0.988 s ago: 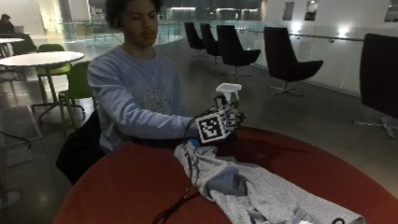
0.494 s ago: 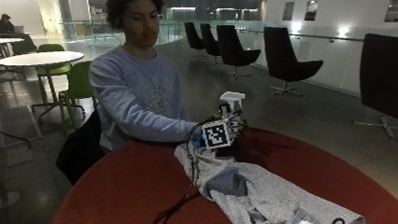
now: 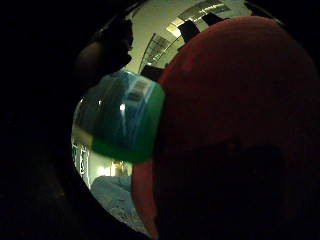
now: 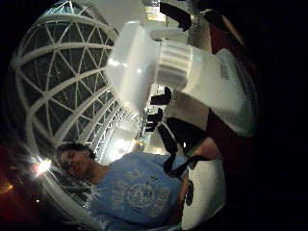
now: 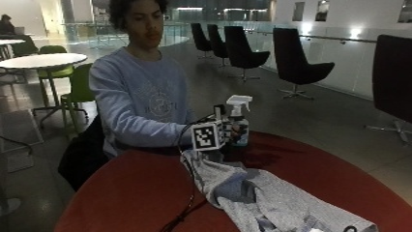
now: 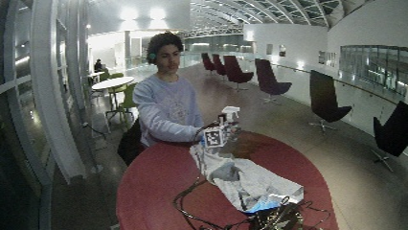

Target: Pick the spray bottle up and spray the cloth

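Holding the spray bottle (image 5: 237, 126) upright, apparently with fingers curled round its body, the right hand (image 5: 222, 137) has lowered it toward the red table (image 5: 128, 188), just behind the cloth (image 5: 270, 198); spraying seemingly finished.

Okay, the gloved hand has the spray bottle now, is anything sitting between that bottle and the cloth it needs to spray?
Nothing visible. The black-gloved right hand grips the clear, white-headed spray bottle upright over the round red table. The crumpled grey cloth lies right beside it, with only bare tabletop and air between them.
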